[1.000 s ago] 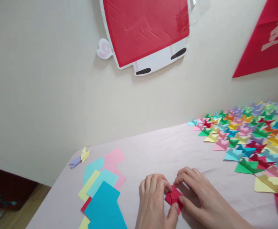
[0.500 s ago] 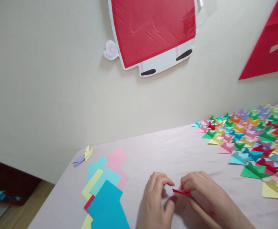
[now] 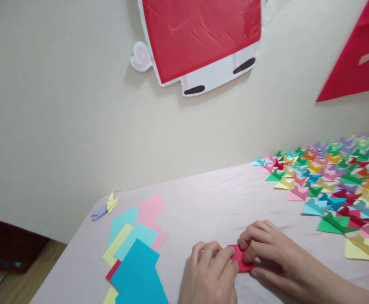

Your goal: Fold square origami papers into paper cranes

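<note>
A small folded piece of red paper [image 3: 242, 261] lies on the pale cloth-covered table between my two hands. My left hand [image 3: 212, 270] has its fingers curled, with thumb and fingertips on the paper's left edge. From the right, my right hand [image 3: 268, 253] pinches the paper's right part with bent fingers. Fingers cover both sides of the paper, so its full folded shape is partly hidden. To the left lie loose sheets of coloured paper, a blue sheet [image 3: 140, 270] on top and a light turquoise sheet [image 3: 137, 240] beneath.
Rows of colourful folded paper birds [image 3: 333, 221] fill the table's right side. A yellow folded paper piece [image 3: 112, 203] and a purple one [image 3: 99, 213] lie near the far left corner. Behind the table rises a wall [image 3: 77, 126] with a red and white decoration [image 3: 203, 38].
The red paper was seen nearly edge-on in my right hand, with my left fingers apart from it. Now it lies flat, and my left fingers have come onto it.
</note>
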`<action>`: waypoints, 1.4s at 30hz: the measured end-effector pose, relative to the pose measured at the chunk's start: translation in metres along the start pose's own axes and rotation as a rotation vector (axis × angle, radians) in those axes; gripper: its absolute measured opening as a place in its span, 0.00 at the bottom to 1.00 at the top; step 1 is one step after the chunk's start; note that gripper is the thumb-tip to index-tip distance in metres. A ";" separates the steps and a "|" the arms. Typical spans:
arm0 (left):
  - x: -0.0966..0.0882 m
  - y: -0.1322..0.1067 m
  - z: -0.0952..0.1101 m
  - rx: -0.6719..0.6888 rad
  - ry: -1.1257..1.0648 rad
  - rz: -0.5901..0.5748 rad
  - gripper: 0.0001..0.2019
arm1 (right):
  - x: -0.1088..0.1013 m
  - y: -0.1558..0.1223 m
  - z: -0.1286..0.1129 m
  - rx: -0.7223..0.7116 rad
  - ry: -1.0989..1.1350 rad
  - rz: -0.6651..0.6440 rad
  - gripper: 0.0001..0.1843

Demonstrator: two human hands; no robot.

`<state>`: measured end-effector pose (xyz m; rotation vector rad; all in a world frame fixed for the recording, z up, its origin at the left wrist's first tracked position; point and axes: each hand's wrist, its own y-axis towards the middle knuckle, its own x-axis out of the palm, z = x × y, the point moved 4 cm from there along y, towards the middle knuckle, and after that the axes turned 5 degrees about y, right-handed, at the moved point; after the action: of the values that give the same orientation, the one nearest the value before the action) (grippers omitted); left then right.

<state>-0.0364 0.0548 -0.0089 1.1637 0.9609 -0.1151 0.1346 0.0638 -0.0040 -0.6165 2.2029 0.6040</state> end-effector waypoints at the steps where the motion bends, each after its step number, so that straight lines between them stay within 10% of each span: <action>1: 0.000 0.000 0.001 0.012 0.024 0.015 0.11 | 0.000 0.000 -0.001 -0.024 -0.021 -0.004 0.04; 42: 0.014 -0.016 0.019 0.103 0.255 -0.036 0.07 | 0.013 0.006 0.005 0.300 -0.024 0.153 0.09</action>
<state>-0.0253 0.0372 -0.0284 1.2769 1.2132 -0.0460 0.1254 0.0683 -0.0153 -0.2853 2.2724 0.3444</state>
